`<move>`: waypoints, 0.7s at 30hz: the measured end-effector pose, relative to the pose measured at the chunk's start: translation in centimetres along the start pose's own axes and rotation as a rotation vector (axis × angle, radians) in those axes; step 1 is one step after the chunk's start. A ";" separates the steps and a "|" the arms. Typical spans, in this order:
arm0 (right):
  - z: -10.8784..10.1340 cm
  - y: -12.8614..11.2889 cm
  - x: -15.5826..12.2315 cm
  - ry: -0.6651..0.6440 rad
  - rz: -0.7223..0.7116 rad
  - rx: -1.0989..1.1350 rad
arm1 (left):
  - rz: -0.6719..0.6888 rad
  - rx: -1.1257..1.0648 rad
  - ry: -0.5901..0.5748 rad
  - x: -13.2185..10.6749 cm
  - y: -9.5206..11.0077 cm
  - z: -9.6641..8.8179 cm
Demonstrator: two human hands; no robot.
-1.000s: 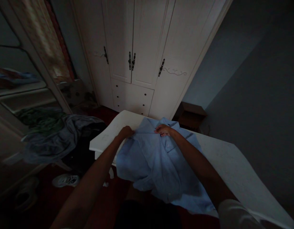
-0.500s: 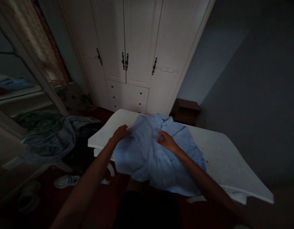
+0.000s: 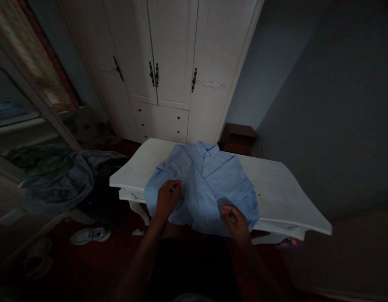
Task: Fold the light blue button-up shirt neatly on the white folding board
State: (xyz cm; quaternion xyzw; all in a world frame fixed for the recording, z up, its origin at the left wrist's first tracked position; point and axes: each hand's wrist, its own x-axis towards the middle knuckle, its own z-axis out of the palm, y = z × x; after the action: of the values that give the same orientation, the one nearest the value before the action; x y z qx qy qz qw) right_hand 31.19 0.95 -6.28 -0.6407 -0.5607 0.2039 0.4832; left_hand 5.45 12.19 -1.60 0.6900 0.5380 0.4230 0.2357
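Observation:
A light blue button-up shirt [image 3: 209, 180] lies spread on a white table [image 3: 285, 197], collar away from me, its hem hanging over the near edge. My left hand [image 3: 167, 198] is closed on the shirt's fabric at its lower left side. My right hand [image 3: 234, 219] pinches the shirt's lower hem near the table's front edge. Both forearms reach in from below.
A white wardrobe [image 3: 169, 71] with dark handles and small drawers stands behind the table. A brown low stand [image 3: 239, 138] sits to its right. A heap of grey and green clothes [image 3: 61, 172] lies at the left, with a white shoe [image 3: 90, 235] on the dark red floor.
Both hands have drawn back from the collar area to the shirt's lower part near the table's front edge. The shirt now lies flatter. The view has pulled back.

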 end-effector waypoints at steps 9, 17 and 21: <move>0.3 5.5 -5.2 -0.094 0.312 -0.006 | -0.565 -0.596 -0.093 -10.3 -2.6 5.7; 3.1 6.6 -5.6 -0.077 0.338 0.225 | -0.521 -0.675 -0.167 -10.5 -0.6 8.5; 0.8 4.4 -6.0 -0.167 0.323 0.306 | -0.629 -0.794 -0.371 -11.2 0.7 7.1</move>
State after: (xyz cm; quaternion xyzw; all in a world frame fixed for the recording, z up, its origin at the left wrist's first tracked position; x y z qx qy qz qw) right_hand 31.16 -3.79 -12.07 -0.6223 -0.4513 0.4135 0.4880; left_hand 11.06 2.36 -8.54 0.4166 0.4669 0.3739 0.6846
